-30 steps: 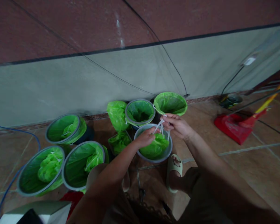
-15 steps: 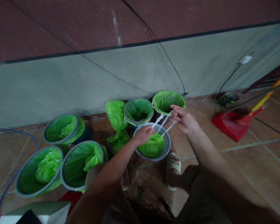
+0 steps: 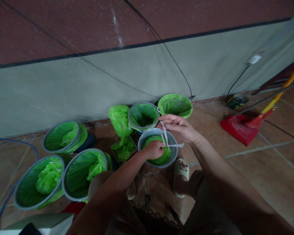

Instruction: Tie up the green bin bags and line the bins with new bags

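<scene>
**Right hand (image 3: 178, 126) moves in toward left hand (image 3: 154, 150), pulled-out ties (image 3: 164, 132) now loop**

Drawn out straight between both hands a moment ago, the white ties curve up from the green bag (image 3: 159, 161), one end trailing off toward three o'clock. From where I stand, the bag sits inside the grey bin (image 3: 174, 156), between the person's feet and the wall (image 3: 105, 88). At its neck, the left hand is curled tight, pinching the ties. Over the bin's one o'clock rim, the right hand's fingers are stretched out, the loop at their tips. Lined bins stand at eleven (image 3: 144, 111) and one (image 3: 175, 106); another bag (image 3: 120, 119) slumps at ten. A red dustpan (image 3: 240, 130) lies at three, a slipper (image 3: 181, 168) at five.
</scene>
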Motion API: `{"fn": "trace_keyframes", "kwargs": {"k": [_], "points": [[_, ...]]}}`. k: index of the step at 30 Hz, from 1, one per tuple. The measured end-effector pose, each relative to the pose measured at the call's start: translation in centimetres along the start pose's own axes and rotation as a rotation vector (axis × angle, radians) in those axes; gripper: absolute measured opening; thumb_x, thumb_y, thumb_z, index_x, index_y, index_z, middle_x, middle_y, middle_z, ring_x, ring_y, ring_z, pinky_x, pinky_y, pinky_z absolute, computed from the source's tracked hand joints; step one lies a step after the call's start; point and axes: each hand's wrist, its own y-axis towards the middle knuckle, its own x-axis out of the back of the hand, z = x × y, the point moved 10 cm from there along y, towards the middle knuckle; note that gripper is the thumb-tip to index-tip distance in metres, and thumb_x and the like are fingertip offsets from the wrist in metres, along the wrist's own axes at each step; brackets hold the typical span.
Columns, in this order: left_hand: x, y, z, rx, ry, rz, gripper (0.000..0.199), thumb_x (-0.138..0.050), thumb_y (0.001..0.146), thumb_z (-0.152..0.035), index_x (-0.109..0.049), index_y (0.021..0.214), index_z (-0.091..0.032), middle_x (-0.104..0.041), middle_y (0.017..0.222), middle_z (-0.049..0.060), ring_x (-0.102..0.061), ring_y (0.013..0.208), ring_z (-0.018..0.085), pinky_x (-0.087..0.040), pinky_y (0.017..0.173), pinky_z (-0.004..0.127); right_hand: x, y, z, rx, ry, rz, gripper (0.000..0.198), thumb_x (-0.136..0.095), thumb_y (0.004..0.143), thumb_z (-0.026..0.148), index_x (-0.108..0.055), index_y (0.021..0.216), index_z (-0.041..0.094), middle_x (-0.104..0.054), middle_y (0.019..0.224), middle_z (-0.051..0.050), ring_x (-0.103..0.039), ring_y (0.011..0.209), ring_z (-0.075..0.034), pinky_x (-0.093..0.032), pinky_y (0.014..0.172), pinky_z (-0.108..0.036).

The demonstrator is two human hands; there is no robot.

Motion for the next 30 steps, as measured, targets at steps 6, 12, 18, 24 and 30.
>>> {"fn": "trace_keyframes", "kwargs": {"k": [6,12,18,24,30], "points": [[1.2,0.2,1.5,0.130,-0.070,-0.073,0.040,-0.047,0.093,-0.040,-0.072,0.071,-0.016,-0.047,0.048,-0.003,-0.046,0.053,0.012,-0.033,0.057,0.024,6.8,0.7,-3.5,-0.059,-0.234,-0.371,0.045,-0.073,0.076,0.043,-0.061,0.111,0.018,-0.072,0.082,-0.003,-0.064,0.066,-0.014,-0.052,0.065,-0.028],[2.8,0.7,4.9,0.221,-0.260,-0.232,0.040,-0.047,0.088,-0.037,-0.062,0.058,-0.016,-0.045,0.048,-0.003,-0.046,0.052,0.011,-0.032,0.055,0.025,8.6,0.3,-6.9,-0.197,-0.750,-0.347,0.053,-0.063,0.084,0.046,-0.055,0.127,0.017,-0.069,0.079,-0.004,-0.065,0.070,-0.020,-0.053,0.069,-0.033],[3.7,0.6,6.1,0.239,-0.440,-0.339,0.034,-0.046,0.083,-0.031,-0.051,0.052,-0.017,-0.043,0.048,-0.005,-0.041,0.049,0.009,-0.030,0.053,0.024,4.5,-0.4,-8.7,-0.248,-0.871,-0.059,0.063,-0.051,0.089,0.059,-0.054,0.135,0.017,-0.065,0.123,-0.014,-0.062,0.112,-0.028,-0.047,0.099,-0.041],[3.1,0.4,7.2,0.316,-0.620,-0.361,0.026,-0.049,0.078,-0.030,-0.052,0.055,-0.017,-0.046,0.050,-0.003,-0.040,0.049,0.009,-0.029,0.052,0.024,4.9,0.1,-7.7,-0.248,-0.727,-0.116,0.071,-0.042,0.094,0.057,-0.031,0.151,0.015,-0.068,0.115,-0.012,-0.064,0.105,-0.025,-0.049,0.096,-0.042],[2.4,0.9,7.6,0.307,-0.668,-0.331,0.023,-0.050,0.076,-0.027,-0.053,0.056,-0.016,-0.049,0.054,-0.003,-0.044,0.053,0.009,-0.035,0.054,0.022,2.6,0.0,-9.3,-0.208,-0.846,0.116,0.039,-0.052,0.090,0.040,-0.064,0.120,0.018,-0.070,0.106,-0.008,-0.064,0.097,-0.021,-0.050,0.090,-0.036]]}}
